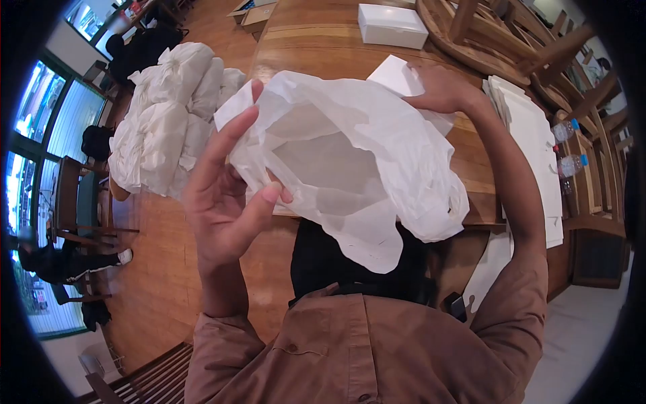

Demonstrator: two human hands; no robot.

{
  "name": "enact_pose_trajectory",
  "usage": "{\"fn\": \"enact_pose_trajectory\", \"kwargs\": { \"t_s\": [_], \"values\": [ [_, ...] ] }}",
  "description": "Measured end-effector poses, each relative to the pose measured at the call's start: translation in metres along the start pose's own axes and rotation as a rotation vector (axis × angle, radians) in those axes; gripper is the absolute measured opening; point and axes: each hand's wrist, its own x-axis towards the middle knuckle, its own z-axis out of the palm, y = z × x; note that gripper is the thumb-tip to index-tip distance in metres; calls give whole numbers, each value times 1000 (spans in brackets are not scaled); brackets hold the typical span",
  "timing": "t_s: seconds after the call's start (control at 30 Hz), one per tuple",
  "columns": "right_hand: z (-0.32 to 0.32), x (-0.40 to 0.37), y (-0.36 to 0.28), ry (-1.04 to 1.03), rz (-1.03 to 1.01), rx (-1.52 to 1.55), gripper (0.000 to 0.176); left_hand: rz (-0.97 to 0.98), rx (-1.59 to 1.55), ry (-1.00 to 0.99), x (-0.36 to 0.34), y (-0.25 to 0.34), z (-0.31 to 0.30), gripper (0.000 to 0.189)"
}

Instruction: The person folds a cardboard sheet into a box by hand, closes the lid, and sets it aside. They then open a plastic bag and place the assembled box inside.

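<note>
A thin white plastic bag (323, 145) is spread in front of me with its mouth gaping toward me. My left hand (225, 188) grips the bag's left rim, thumb and fingers closed on the plastic. Beyond the bag's far right side, my right hand (444, 89) is closed around a small white box (396, 75). Part of that box is hidden behind the bag, and some of the right fingers are out of sight. The bag's right side hangs crumpled near the table edge.
Another white box (392, 27) stands farther back on the wooden table (306, 37). Filled white bags (165, 121) are piled at left. Flat white card sheets (531, 148), water bottles (572, 163) and upturned wooden chairs (585, 108) line the right. People sit at far left.
</note>
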Motion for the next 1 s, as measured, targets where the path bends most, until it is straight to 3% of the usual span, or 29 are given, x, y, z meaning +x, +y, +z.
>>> {"fn": "enact_pose_trajectory", "kwargs": {
  "t_s": [0.1,0.2,0.27,0.3,0.4,0.6,0.83,0.93,1.0],
  "values": [
    [-8,-32,34,132,39,218,99,-32,-59,-55,11,-1,14,64],
    [-39,-58,61,303,104,820,82,-74,-88,-62,23,1,33,61],
    [-68,-85,72,417,-74,1170,72,-94,-118,-91,33,1,41,60],
    [-81,-97,96,401,-136,1398,78,-121,-145,-111,37,0,45,58],
    [-115,-130,113,506,-419,1568,79,-141,-125,-121,53,4,61,57],
    [-144,-150,49,254,-818,1359,82,-212,-107,-155,66,14,77,61],
    [-135,-118,-4,-134,-961,866,88,-215,-225,-75,61,19,67,69],
    [-123,-109,-22,-187,-963,796,90,-194,-304,6,60,13,62,72],
    [-110,-100,-28,-15,-1027,729,110,-230,-415,47,61,8,57,73]
  ]
}}
